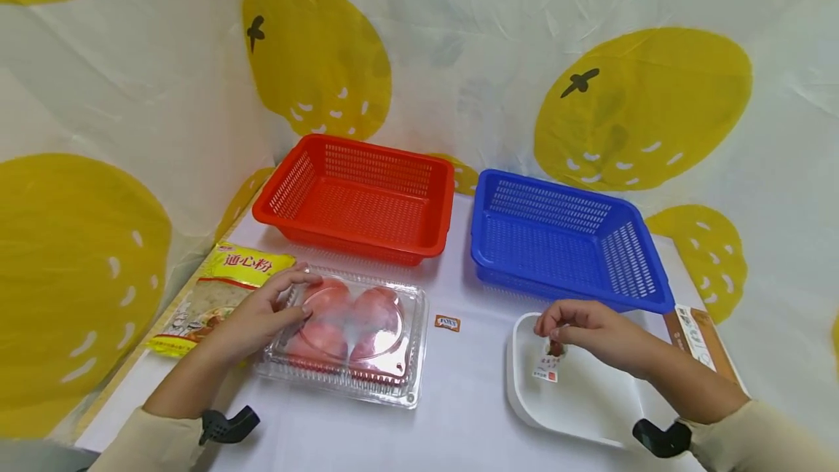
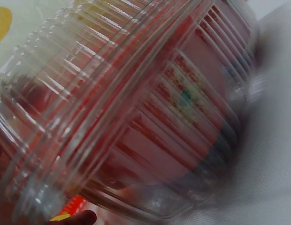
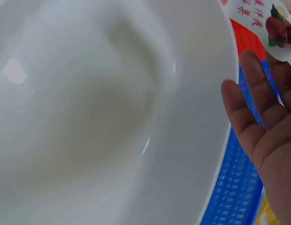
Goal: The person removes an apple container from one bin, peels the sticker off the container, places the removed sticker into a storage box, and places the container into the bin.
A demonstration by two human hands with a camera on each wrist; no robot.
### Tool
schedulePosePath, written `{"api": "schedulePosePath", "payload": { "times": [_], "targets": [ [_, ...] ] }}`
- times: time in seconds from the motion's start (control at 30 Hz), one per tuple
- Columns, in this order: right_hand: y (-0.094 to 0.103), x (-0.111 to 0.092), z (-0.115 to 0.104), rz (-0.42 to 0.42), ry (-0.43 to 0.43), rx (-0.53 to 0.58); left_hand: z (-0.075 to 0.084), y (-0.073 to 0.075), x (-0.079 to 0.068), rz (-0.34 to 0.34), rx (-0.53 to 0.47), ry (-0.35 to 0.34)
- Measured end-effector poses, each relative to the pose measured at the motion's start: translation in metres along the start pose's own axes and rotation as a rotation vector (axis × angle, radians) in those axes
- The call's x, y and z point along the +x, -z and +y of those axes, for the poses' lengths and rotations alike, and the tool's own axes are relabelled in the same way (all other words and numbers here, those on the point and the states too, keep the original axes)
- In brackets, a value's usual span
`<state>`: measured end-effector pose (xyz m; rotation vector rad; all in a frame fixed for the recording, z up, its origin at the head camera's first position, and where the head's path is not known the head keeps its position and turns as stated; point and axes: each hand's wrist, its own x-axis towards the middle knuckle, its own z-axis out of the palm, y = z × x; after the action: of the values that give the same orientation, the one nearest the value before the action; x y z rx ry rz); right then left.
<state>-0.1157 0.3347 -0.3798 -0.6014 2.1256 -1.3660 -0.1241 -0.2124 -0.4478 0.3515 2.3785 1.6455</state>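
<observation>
My left hand (image 1: 269, 312) rests on the left side of a clear plastic fruit box (image 1: 414, 341), its thumb and forefinger touching the lid. Several round pinkish-red fruits (image 1: 376, 309) show through the plastic. In the left wrist view the ribbed wall of the box (image 2: 159, 122) fills most of the picture, with one fingertip (image 2: 87, 217) low down. Between thumb and fingers, my right hand (image 1: 596, 330) pinches a small white card (image 1: 545, 368) printed with dark red fruit and lettering. Card and hand are over a white plastic basin (image 1: 590, 399); the card (image 3: 260, 18) also shows in the right wrist view.
A yellow bag of pasta (image 1: 210, 301) lies left of the fruit box. Behind stand a red basket (image 1: 354, 235) and a blue basket (image 1: 564, 282). One small orange-brown packet (image 1: 448, 323) lies mid-table. A brown box (image 1: 704, 344) is beyond the basin.
</observation>
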Motion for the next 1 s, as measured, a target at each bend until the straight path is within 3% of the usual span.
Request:
{"api": "schedulePosePath", "payload": {
  "times": [0.17,0.37,0.5,0.7,1.0],
  "targets": [
    [0.006,-0.014,0.031,-0.021,-0.061,0.046,-0.002,-0.004,0.000,-0.011,0.014,-0.004],
    [0.009,-0.017,0.056,-0.059,-0.147,0.068,-0.002,-0.006,0.002,-0.011,0.009,-0.015],
    [0.008,-0.015,0.067,-0.100,-0.138,0.065,-0.001,-0.005,0.002,-0.007,0.019,-0.004],
    [0.009,-0.008,0.076,-0.170,-0.129,0.042,0.000,-0.002,0.002,-0.003,0.038,-0.003],
    [0.013,-0.001,0.075,-0.246,-0.240,-0.056,-0.001,-0.001,-0.001,0.005,0.046,0.006]
  ]
}}
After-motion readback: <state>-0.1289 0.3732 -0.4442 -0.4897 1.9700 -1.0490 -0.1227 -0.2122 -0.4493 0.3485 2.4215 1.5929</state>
